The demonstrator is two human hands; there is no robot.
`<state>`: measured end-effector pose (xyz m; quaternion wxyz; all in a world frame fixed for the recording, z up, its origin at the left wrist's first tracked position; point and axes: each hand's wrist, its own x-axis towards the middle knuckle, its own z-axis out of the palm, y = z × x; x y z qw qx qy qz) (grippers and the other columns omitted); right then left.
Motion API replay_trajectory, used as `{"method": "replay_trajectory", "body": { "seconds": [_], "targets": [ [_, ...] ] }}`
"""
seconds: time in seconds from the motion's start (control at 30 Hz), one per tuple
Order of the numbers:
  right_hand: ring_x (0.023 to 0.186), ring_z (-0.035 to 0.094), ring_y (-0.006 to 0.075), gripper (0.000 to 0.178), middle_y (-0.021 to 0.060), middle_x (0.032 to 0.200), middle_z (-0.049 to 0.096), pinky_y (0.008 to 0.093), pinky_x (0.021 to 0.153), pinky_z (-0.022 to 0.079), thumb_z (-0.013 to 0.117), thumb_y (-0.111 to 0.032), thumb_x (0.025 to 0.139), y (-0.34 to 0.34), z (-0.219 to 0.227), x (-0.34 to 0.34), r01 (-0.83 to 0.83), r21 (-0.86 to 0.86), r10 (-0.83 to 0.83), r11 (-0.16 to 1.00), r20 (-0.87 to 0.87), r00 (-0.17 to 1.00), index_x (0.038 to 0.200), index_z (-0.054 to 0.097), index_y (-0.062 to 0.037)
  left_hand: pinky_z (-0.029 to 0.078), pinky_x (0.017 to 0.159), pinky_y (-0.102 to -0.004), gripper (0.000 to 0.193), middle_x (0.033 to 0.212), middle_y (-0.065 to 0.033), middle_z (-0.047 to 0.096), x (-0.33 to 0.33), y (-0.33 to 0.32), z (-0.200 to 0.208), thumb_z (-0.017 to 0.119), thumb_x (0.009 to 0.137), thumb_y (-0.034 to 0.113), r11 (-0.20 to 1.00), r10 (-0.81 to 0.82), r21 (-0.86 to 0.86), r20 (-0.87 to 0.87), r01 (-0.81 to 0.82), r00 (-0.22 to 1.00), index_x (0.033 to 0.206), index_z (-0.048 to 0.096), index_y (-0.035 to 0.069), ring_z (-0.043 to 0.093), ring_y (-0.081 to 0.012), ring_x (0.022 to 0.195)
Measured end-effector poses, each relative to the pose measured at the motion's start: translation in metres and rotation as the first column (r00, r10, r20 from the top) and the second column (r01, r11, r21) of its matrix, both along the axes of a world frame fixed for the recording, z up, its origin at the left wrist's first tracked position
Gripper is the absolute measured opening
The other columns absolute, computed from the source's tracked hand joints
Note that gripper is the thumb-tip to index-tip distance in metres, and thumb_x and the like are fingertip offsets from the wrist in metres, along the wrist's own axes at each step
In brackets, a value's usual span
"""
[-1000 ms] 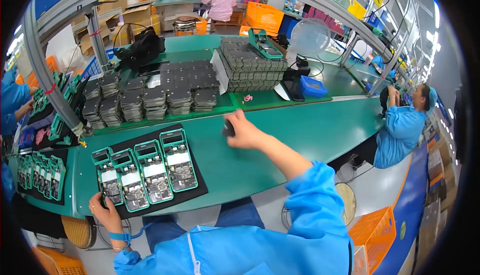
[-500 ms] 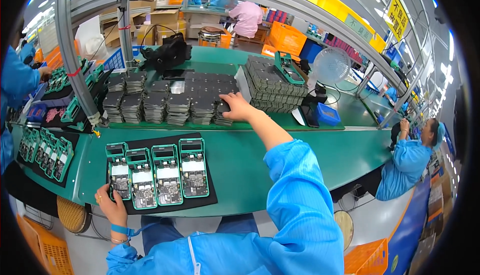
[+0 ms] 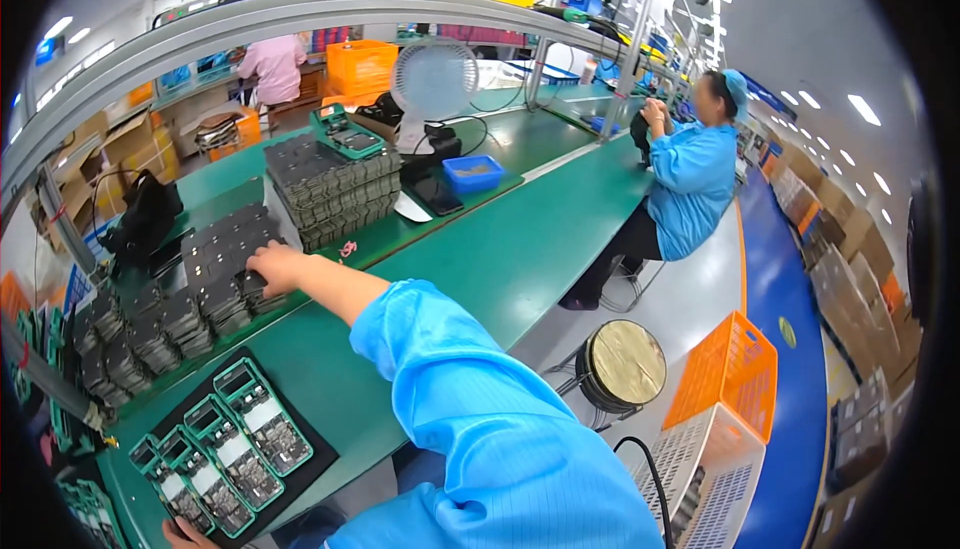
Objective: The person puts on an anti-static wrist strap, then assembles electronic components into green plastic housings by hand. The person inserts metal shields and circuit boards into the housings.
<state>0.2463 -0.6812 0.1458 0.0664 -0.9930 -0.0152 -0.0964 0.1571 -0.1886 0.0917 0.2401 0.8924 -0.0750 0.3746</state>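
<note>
My right hand (image 3: 276,269) reaches over the front row of dark grey flat plates (image 3: 225,301), its fingers bent round the top of the end stack. Whether a single plate is lifted cannot be seen. Several green-framed device housings (image 3: 263,427), with bare circuit boards and white panels showing, lie side by side on a black mat (image 3: 312,441). At the lower rim, my left hand (image 3: 186,535) is beside the lower ends of the leftmost housings. Most of that hand is cut off, so its grip is hidden.
A taller block of plates (image 3: 330,189) stands behind, with a green housing (image 3: 347,135) on top. Right of it are a round fan (image 3: 436,81) and a blue tray (image 3: 473,175). A metal rail (image 3: 300,11) crosses above. A co-worker (image 3: 692,179) sits farther along the bench.
The view has swung to the right, so the bench things sit farther left and lower. My right hand stays at the end stack. My left hand has mostly left the picture.
</note>
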Motion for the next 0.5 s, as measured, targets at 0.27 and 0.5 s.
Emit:
{"method": "replay_trajectory", "body": {
  "seconds": [0.27, 0.5],
  "targets": [
    [0.110, 0.042, 0.0402, 0.065, 0.0167, 0.114, 0.050, 0.0462, 0.091, 0.042, 0.079, -0.026, 0.058, -0.003, 0.009, -0.013, 0.071, 0.137, -0.092, 0.988, 0.152, 0.984, 0.114, 0.051, -0.0084, 0.047, 0.077, -0.0409, 0.036, 0.092, -0.0244, 0.061, 0.003, -0.004, 0.001, 0.059, 0.089, 0.028, 0.985, -0.124, -0.133, -0.084, 0.113, 0.989, 0.100, 0.058, -0.006, 0.058, -0.0376, 0.081],
    [0.099, 0.044, 0.0355, 0.063, 0.0162, 0.107, 0.049, 0.0438, 0.086, 0.040, 0.077, -0.024, 0.059, 0.059, 0.030, -0.146, -0.221, 0.340, 0.100, 0.914, 0.340, 0.935, 0.112, 0.049, -0.0079, 0.044, 0.086, -0.0401, 0.038, 0.105, -0.0194, 0.060, 0.018, -0.007, 0.004, 0.052, 0.092, 0.032, 0.948, -0.295, -0.182, -0.203, 0.260, 0.934, 0.109, 0.057, -0.002, 0.057, -0.0336, 0.095]
  ]
}}
